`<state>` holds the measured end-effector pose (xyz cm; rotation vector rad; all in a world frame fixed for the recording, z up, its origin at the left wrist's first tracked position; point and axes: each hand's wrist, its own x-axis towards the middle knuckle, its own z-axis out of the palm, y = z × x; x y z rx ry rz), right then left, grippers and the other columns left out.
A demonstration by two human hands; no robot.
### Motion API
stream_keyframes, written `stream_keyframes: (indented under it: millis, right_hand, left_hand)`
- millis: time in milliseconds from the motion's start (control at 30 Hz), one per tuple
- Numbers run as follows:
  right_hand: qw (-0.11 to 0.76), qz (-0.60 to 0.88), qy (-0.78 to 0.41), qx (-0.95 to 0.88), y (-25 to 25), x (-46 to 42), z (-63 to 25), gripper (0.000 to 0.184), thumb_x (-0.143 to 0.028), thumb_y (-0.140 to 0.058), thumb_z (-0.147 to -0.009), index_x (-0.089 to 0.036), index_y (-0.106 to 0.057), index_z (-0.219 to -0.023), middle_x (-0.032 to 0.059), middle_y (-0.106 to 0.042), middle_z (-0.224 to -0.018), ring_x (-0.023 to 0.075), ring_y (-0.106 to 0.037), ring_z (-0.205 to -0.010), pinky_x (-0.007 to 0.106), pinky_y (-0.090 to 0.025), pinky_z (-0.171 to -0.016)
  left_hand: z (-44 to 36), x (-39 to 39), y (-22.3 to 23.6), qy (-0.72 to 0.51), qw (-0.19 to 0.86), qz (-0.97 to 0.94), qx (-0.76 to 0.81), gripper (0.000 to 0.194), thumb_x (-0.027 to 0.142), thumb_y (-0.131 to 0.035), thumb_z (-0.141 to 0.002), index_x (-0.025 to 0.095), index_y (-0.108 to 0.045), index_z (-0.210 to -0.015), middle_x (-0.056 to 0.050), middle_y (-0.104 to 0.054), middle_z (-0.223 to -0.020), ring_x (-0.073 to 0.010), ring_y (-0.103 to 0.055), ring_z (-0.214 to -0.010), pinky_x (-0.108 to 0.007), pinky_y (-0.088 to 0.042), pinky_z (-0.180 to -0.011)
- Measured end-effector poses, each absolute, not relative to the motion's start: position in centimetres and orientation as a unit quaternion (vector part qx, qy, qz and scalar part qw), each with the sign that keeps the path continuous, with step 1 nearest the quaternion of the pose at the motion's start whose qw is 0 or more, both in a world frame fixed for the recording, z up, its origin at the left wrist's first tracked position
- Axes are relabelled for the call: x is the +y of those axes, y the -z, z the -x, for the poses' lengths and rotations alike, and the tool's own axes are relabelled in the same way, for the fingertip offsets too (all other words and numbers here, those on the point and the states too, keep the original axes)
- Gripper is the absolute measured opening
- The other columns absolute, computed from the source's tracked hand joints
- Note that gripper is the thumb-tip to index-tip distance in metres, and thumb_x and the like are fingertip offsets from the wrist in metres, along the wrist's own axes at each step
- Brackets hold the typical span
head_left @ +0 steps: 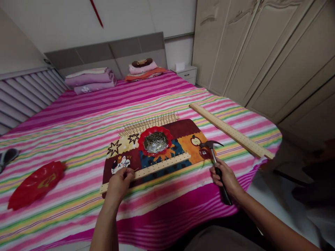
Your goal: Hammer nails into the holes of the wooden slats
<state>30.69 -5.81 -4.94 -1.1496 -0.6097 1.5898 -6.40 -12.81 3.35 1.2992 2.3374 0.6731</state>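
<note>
The person shows two hands: one left hand (121,179) and one right hand (225,176). There is one hammer (214,156). Red dishes number two — one scalloped bowl (141,144) of nails (156,142), too many to count, and one red plate (38,184). One mat (187,127) carries one printed cat (120,164) and two outlined stars (113,149). One wooden strip (162,165) crosses it; the nail-studded strips (149,124) beyond are too crowded to count. Bedding makes two folded stacks (90,81), with one nightstand (187,74) and one headboard (96,57).
</note>
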Motion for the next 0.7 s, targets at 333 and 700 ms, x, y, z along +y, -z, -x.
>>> stream_keyframes:
  millis: [333, 700]
  right_hand:
    - [0.516, 0.474, -0.66, -0.271, 4.6, -6.0, -30.6, 0.03, -0.03, -0.06, -0.073, -0.024, -0.049, -0.1, -0.0084, -0.049, -0.052, 0.0044, -0.034, -0.033, 0.01, -0.022, -0.027]
    - [0.515, 0.474, -0.666, -0.257, 5.0, -5.8, -30.9, 0.033, -0.031, -0.062, -0.071, -0.025, -0.047, -0.1, -0.0085, -0.05, -0.052, 0.0049, -0.035, -0.033, 0.01, -0.021, -0.027]
  left_hand:
    - [4.4, -12.1, -3.7, -0.127, 0.191, -0.492, 0.84, 0.017, 0.03, -0.049, -0.074, 0.021, -0.063, -0.07, 0.0, -0.066, -0.067, -0.0147, -0.058, -0.065, -0.023, -0.037, -0.061]
    - [3.2, -9.6, -5.1, -0.058, 0.143, -0.496, 0.854, 0.01, 0.023, -0.054, -0.069, 0.021, -0.057, -0.059, -0.001, -0.06, -0.058, -0.0152, -0.051, -0.058, -0.025, -0.03, -0.056]
